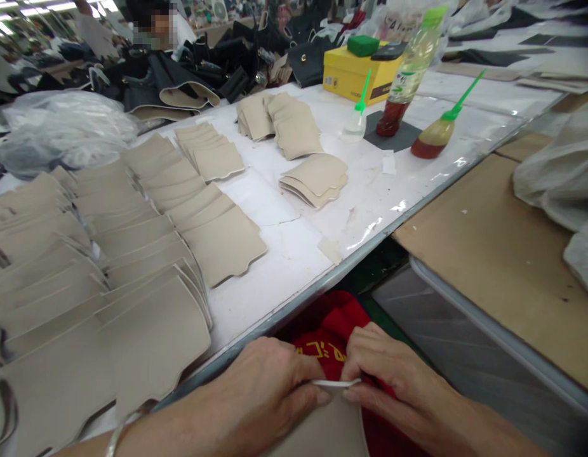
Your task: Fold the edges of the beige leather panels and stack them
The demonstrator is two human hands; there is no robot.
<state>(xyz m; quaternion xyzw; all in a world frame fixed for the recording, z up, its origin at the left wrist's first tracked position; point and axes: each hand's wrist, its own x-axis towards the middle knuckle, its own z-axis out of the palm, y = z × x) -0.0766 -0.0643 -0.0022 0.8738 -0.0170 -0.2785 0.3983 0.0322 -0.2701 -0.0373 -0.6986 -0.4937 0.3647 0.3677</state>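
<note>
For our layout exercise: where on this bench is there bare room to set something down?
Bare: white tabletop between the overlapping beige cut pieces and the small beige stack; also the brown board at right. Crowded: the left side and the far end by the yellow box.

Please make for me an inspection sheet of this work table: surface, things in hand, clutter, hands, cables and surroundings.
Surface: white table top, glossy at its near edge; brown board beside it at the right.
Job's things: beige cut fabric piece, held by its top edge over a red cloth with yellow characters.
Clutter: overlapping rows of beige pieces, small stacks of them, yellow box, clear bottle with green cap, squeeze bottle with green nozzle.
Hands: left hand and right hand both pinch the piece's edge.
Cables: nothing seen.
Surroundings: black bag parts at the back, clear plastic bag at the left.
</note>
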